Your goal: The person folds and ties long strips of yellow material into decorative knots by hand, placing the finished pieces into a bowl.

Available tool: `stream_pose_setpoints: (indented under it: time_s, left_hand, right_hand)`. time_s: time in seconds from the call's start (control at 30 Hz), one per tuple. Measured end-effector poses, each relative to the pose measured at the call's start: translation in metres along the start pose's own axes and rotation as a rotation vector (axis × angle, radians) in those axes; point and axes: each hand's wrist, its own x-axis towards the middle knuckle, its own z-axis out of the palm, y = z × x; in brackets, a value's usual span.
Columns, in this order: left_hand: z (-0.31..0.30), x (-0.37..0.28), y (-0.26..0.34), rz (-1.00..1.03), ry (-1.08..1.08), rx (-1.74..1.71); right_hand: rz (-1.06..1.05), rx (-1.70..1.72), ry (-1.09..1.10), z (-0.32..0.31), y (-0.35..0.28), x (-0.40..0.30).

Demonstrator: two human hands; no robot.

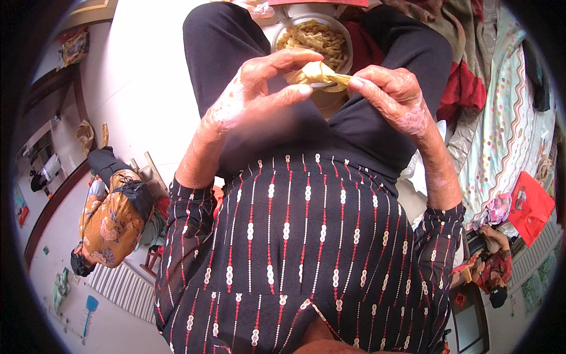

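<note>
A pale yellow, folded and twisted strip, perhaps dried husk or leaf (316,73), is held up between my hands above my lap. The thumb and fingers of my left hand (272,82) curve around its wider, knotted end. My right hand (389,95) pinches the narrow twisted end between thumb and forefinger. Just beyond the strip, between my knees, stands a round light-coloured bowl (349,48) filled with many similar yellowish folded pieces (311,37). My hands hide part of the bowl's near side.
A red-topped object (318,2) stands beyond the bowl. Patterned cloth (499,128) and red fabric (464,90) lie at the right. A person in a floral top (116,217) sits at the left, another person (493,270) at the lower right. A wooden chair (154,172) is at the left.
</note>
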Motion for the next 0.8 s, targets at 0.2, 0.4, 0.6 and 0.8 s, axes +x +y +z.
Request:
stream_pose_setpoints:
  time_s: [0.2,0.4,0.6,0.8]
  left_hand:
    - [0.000,0.012,0.013,-0.078,-0.074,0.037]
    - [0.017,0.020,0.015,-0.125,-0.001,-0.093]
    - [0.023,0.019,0.013,-0.066,0.071,-0.119]
    - [0.021,-0.001,0.018,-0.240,0.225,-0.193]
  right_hand:
    - [0.064,-0.025,-0.021,-0.001,-0.004,0.004]
    - [0.116,-0.024,-0.059,-0.006,-0.011,0.005]
    - [0.036,-0.087,-0.103,-0.010,-0.014,0.001]
    - [-0.070,-0.073,-0.121,-0.018,-0.019,-0.004]
